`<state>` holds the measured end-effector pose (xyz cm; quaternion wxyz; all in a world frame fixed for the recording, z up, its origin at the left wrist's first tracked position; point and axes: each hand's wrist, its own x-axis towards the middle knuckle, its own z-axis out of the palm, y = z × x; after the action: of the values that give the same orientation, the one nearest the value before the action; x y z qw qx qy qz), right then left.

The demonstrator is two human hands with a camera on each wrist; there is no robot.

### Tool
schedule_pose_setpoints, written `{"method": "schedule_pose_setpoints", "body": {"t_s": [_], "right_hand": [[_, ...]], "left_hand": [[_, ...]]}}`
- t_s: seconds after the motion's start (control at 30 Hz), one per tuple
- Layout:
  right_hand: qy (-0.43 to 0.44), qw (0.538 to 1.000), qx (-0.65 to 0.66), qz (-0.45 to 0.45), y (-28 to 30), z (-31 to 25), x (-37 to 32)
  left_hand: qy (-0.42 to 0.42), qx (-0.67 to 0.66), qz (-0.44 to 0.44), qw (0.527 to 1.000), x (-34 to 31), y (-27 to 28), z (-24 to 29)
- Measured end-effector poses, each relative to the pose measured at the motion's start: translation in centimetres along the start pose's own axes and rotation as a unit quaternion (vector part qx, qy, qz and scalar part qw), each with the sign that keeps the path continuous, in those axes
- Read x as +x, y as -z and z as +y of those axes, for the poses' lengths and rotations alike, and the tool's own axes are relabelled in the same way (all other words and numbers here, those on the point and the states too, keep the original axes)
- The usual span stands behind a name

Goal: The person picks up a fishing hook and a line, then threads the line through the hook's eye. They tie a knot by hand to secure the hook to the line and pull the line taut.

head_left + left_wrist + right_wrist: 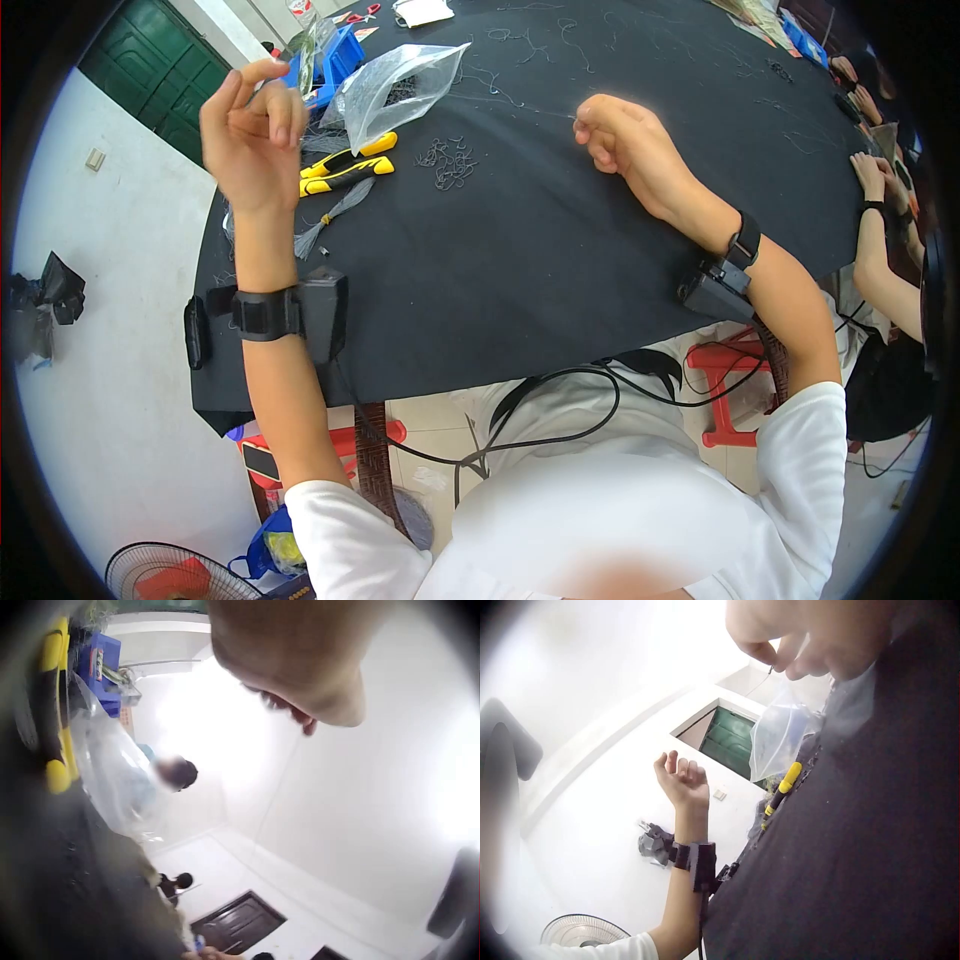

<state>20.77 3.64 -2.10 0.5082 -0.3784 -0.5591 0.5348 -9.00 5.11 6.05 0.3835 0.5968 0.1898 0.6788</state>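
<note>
My right hand [635, 150], above the table [540, 270], pinches a thin fishing line [759, 682] between thumb and fingertips. A tiny dark piece [771, 669] shows at those fingertips. The line runs toward my raised left hand [252, 140], whose fingers are curled around where it leads; its far end is hidden. Between the hands a clear plastic bag [415, 85] stands open, with dark bits inside. Nearer me lie a loose pile of small dark hook-like pieces [447, 163], yellow-and-black pliers [348, 178] and a tied bundle of grey strands [345, 210].
A blue bin [340, 62] stands behind the bag, with red scissors [365, 14] farther back. Loose strands [515, 40] are scattered over the far cloth. Another person's hands [868, 175] rest at the right edge. Black cables [540, 440] hang from both wrist cameras across my lap.
</note>
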Motion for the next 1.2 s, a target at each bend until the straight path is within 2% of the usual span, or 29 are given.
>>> {"method": "schedule_pose_setpoints", "body": {"t_s": [0.03, 0.07, 0.1, 0.27, 0.4, 0.5, 0.6, 0.63, 0.73, 0.77, 0.8, 0.83, 0.9, 0.93, 1.0, 1.07, 1.2], "right_hand": [[-0.002, 1.0, -0.002, -0.006, 0.0, 0.0, 0.0], [-0.007, 1.0, -0.001, -0.007, 0.0, -0.1, 0.0], [-0.013, 1.0, -0.001, -0.008, 0.0, -0.1, -0.1], [-0.009, 1.0, -0.007, -0.019, 0.1, 0.1, 0.1], [-0.003, 1.0, -0.017, -0.024, -0.2, -0.1, -0.2], [-0.006, 0.999, -0.018, -0.031, -0.1, -0.2, -0.2], [-0.004, 0.999, -0.017, -0.03, -0.1, -0.1, 0.0], [-0.004, 0.999, -0.017, -0.028, -0.2, -0.1, 0.0], [-0.005, 0.999, -0.014, -0.037, -0.2, -0.3, -0.1], [-0.005, 0.999, -0.014, -0.044, -0.3, -0.4, -0.2], [-0.005, 0.999, -0.014, -0.051, -0.3, -0.5, -0.3], [-0.005, 0.998, -0.015, -0.058, -0.3, -0.6, -0.3], [-0.013, 0.993, -0.022, -0.113, -0.2, -0.3, -0.3], [-0.017, 0.99, -0.026, -0.141, -0.3, -0.4, -0.3], [-0.02, 0.974, -0.058, -0.219, -0.8, -0.8, -1.0], [-0.036, 0.95, -0.072, -0.301, -1.2, -1.4, -1.4], [-0.038, 0.946, -0.086, -0.312, -0.8, -0.9, -0.9]], "left_hand": [[-0.074, 0.15, 0.073, 0.983, 0.0, 0.3, -0.6], [-0.146, 0.295, 0.144, 0.933, 0.0, 0.5, -1.0], [-0.21, 0.362, 0.153, 0.895, -0.5, 0.2, -1.1], [-0.256, 0.35, 0.131, 0.892, -1.2, -1.7, -0.5], [-0.219, 0.349, 0.116, 0.904, -1.3, -1.4, -1.5], [-0.324, 0.397, 0.17, 0.842, -0.5, -0.8, -1.7], [-0.341, 0.438, 0.249, 0.794, -0.1, -0.7, -0.4], [-0.353, 0.426, 0.254, 0.793, -0.1, -0.8, -0.2], [-0.277, 0.341, 0.149, 0.886, -0.3, -0.6, -1.0], [-0.25, 0.348, 0.088, 0.899, -0.8, -1.0, -1.5], [-0.177, 0.393, 0.008, 0.902, -1.1, -1.3, -1.9], [-0.101, 0.433, -0.072, 0.893, -1.4, -1.5, -2.3], [-0.01, 0.532, -0.208, 0.821, -2.1, -2.3, -3.1], [-0.012, 0.545, -0.252, 0.8, -2.3, -1.9, -4.2], [0.051, 0.55, -0.303, 0.777, -2.8, -2.0, -5.0], [0.036, 0.532, -0.318, 0.784, -3.2, -1.6, -6.2], [0.053, 0.528, -0.343, 0.775, -3.5, -2.3, -6.2]]}}
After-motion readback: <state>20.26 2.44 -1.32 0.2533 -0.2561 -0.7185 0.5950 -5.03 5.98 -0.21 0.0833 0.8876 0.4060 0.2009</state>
